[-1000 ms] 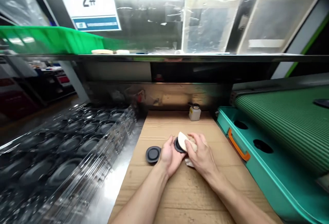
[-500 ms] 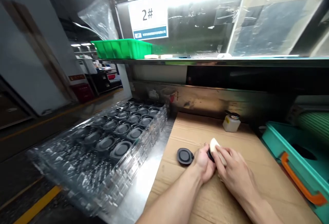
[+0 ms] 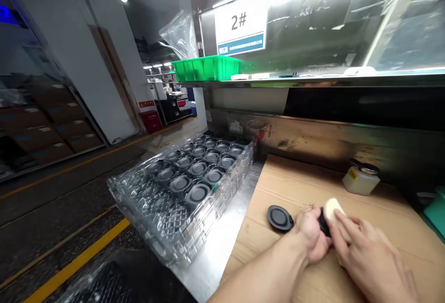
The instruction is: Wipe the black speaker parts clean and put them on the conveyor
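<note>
My left hand (image 3: 311, 233) grips a round black disc (image 3: 324, 223) on the cardboard sheet (image 3: 288, 187), and much of the disc is hidden by my fingers. My right hand (image 3: 368, 263) holds a cream pad (image 3: 335, 215), probably cloth or sponge, pressed against the disc. A second round black disc (image 3: 280, 217) lies on the cardboard just left of my left hand. A small white bottle with a dark lid (image 3: 360, 180) stands farther back, beyond my right hand.
Left of the cardboard, a stack of transparent plastic trays (image 3: 198, 168) holds several black discs on a steel surface. A green bin (image 3: 206, 68) sits on the shelf above, under a "2#" sign (image 3: 240, 29). A teal crate (image 3: 437, 217) edges in at the right.
The view has swung left, so the cardboard, bottle and hands sit farther right in the frame. My hands remain together on the disc and pad.
</note>
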`<state>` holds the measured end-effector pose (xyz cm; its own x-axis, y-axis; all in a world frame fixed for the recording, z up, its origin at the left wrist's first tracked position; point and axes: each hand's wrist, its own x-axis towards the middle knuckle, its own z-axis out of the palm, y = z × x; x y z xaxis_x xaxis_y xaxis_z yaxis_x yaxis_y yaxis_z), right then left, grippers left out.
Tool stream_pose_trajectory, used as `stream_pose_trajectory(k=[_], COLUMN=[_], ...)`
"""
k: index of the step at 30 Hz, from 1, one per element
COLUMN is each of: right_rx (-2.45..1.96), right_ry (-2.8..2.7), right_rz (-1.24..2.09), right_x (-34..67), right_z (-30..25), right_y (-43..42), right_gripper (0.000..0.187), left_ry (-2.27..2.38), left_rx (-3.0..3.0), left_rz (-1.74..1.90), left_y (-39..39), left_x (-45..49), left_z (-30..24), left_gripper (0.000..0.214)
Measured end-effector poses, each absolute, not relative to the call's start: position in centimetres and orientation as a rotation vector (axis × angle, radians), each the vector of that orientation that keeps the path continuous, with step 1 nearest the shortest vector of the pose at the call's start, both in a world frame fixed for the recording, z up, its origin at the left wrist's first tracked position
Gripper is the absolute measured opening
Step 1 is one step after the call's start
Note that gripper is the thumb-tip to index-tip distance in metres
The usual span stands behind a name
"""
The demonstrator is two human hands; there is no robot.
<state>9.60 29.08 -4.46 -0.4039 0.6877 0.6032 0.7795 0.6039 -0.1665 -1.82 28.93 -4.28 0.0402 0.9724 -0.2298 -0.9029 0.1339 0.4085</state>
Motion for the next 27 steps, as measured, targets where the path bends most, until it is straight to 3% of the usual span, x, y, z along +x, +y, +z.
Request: stream_pose_trajectory(k=[3, 14, 27], right_rx=[-1.154, -1.345, -1.321], right_ry=[-2.266, -2.216, -2.035], right_rz=[-0.277, -0.33, 0.331], right_x=[9.2, 8.9, 11.1], right_z=[-3.9, -2.1, -2.3], right_y=[28.8, 27.8, 30.5], right_gripper=[0.043, 0.037, 0.05], left_ry=[0.521, 0.508, 0.469], left_rx=[0.198, 0.228, 0.22], left_rz=[1.411, 1.394, 1.379], left_y=[28.7, 28.5, 28.6], left_x=[-2.1, -2.3, -2.6], left_z=[-3.9, -3.2, -3.2], left_gripper=[0.053, 0.038, 0.036])
